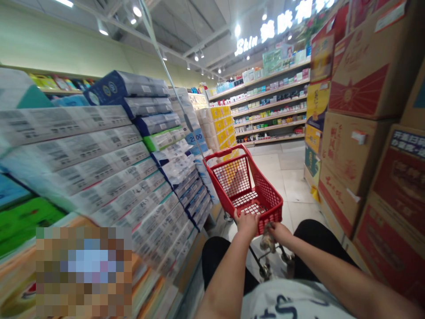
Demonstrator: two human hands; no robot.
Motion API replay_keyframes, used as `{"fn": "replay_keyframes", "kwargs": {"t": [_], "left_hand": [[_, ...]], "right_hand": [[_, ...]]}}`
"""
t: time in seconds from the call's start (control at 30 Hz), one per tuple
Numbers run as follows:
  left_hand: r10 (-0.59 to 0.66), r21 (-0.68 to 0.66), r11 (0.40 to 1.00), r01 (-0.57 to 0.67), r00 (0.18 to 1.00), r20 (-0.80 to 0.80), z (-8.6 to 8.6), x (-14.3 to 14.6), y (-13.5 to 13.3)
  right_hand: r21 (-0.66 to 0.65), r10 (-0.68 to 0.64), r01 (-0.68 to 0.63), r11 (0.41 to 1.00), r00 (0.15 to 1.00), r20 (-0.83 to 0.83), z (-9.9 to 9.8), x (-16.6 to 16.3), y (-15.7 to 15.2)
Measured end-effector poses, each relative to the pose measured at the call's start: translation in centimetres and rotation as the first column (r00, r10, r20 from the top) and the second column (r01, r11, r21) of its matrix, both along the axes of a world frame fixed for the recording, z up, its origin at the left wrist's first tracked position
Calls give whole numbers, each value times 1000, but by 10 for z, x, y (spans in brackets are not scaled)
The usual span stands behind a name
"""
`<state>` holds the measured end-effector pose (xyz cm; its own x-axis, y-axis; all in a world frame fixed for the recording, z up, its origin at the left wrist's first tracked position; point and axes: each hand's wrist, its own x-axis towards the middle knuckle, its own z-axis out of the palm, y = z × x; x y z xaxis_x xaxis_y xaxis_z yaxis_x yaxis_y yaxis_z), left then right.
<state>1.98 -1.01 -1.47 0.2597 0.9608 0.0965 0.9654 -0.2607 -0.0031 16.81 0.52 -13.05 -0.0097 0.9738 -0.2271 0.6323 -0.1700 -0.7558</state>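
Note:
A small red shopping cart (pixel 247 186) stands in front of me in a store aisle, its basket bare inside. My left hand (pixel 246 223) is closed over the near rim of the basket. My right hand (pixel 278 232) is closed beside it at the basket's near right corner, with a small brownish object showing at its fingers that I cannot make out. Both forearms reach forward from the bottom of the view.
Stacked packs of tissue paper (pixel 109 173) form a tall wall on my left. Brown cardboard boxes (pixel 361 133) are piled on my right. The tiled aisle floor (pixel 292 177) runs ahead to shelves of products (pixel 272 110) at the back.

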Motion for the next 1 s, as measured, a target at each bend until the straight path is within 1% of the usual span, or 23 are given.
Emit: {"fn": "replay_keyframes", "kwargs": {"t": [0.07,0.2,0.4,0.53,0.6,0.73,0.83,0.9,1.0], "left_hand": [[-6,-13,1000,6,1000,-8,1,0,0],[-7,-21,1000,6,1000,-9,-1,0,1],[7,22,1000,-8,999,38,-4,0,3],[-3,25,1000,2,999,38,-3,-1,2],[0,17,1000,-1,1000,28,-3,-1,2],[7,13,1000,-7,1000,25,-4,-1,2],[14,25,1000,-15,999,36,-6,0,3],[24,23,999,-24,999,37,-7,0,4],[33,11,999,-33,999,31,-6,0,3]], "right_hand": [[42,1,-2,999,1000,22,-1,0,0],[80,25,-30,996,998,65,1,-3,-1],[105,-3,-1,995,999,41,3,-6,-2],[7,-8,8,1000,999,-39,-2,-5,0],[-18,-27,25,1000,996,-84,-2,-2,3],[-1,-164,166,986,975,-148,4,10,6],[-71,-248,239,969,944,-218,12,21,3],[-159,-256,224,961,942,-218,16,25,-1],[-266,-219,164,950,957,-192,19,26,-9]]}}
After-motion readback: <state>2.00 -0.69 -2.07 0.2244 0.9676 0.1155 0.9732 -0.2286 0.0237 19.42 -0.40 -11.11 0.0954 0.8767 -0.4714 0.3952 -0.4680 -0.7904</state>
